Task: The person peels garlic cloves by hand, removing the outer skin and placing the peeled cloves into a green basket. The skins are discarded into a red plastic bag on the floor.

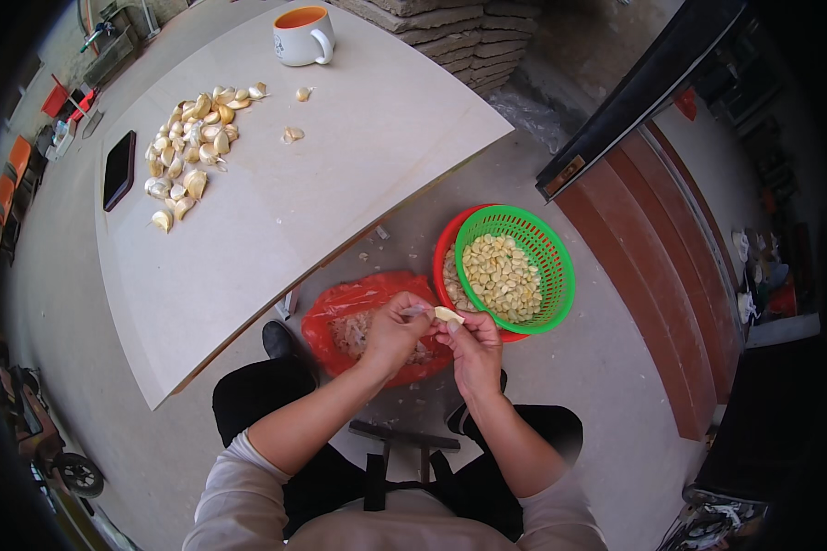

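Note:
My right hand pinches a pale garlic clove between thumb and fingers. Close against it, my left hand has its fingertips at the clove's left end, with a thin whitish bit of garlic skin between them. Below my hands, a red plastic bag lies open on the floor with garlic skins in it. To the right, a green plastic basket full of peeled cloves rests tilted on a red basin, which also holds cloves.
On the table lie a heap of unpeeled garlic cloves, a smartphone and a white mug with an orange inside. Reddish-brown steps and a dark door stand at right. Stacked slabs are behind the table.

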`<state>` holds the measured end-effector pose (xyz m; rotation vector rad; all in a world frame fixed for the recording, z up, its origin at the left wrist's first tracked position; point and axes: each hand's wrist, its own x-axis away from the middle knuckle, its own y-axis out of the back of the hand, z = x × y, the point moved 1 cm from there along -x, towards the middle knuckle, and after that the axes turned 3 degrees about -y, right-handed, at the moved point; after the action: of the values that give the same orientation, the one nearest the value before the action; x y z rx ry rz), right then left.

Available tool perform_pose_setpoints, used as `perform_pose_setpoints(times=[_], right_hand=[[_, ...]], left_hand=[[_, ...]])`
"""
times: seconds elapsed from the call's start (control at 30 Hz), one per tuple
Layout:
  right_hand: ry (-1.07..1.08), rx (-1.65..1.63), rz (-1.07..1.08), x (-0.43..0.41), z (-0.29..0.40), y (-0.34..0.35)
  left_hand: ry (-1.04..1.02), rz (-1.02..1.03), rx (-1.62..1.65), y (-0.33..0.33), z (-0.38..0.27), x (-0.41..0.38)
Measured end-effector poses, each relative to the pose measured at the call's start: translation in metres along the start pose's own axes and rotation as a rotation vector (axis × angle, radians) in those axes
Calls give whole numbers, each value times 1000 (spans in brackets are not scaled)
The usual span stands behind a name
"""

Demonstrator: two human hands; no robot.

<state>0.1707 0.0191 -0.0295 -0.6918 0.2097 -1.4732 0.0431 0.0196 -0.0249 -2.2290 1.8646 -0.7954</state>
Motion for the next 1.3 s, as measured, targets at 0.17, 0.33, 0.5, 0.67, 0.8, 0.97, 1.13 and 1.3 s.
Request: perform_pose_setpoints(times=[0.17, 0.33, 0.5, 0.67, 0.8, 0.97, 1.13, 1.3], right_hand=[[-52, -130, -14, -1, 1, 2], [-139, -231, -23, -2, 0, 6], [-212, -312, -84, -6, 5, 12], [-150, -238, -213, -32, 8, 40], [-165, -112, -458, -71, 14, 94], [-221, -16, -589, -76, -4, 120], [211, 386, -220, -48, 38, 17], [683, 767, 330, -40, 72, -138]], left_hand=[[-154, 40, -286, -4, 0, 4], [-273, 93, -345, -1, 5, 6], [-309, 253, -702, -4, -5, 15], [-400, 258, -946, -1, -20, 15], [-410, 270, -1157, 17, -16, 7], [-423, 292, -1567, 50, 4, 4], [-456, 311, -1705, 42, -24, 14], [-411, 315, -1665, 56, -40, 25]])
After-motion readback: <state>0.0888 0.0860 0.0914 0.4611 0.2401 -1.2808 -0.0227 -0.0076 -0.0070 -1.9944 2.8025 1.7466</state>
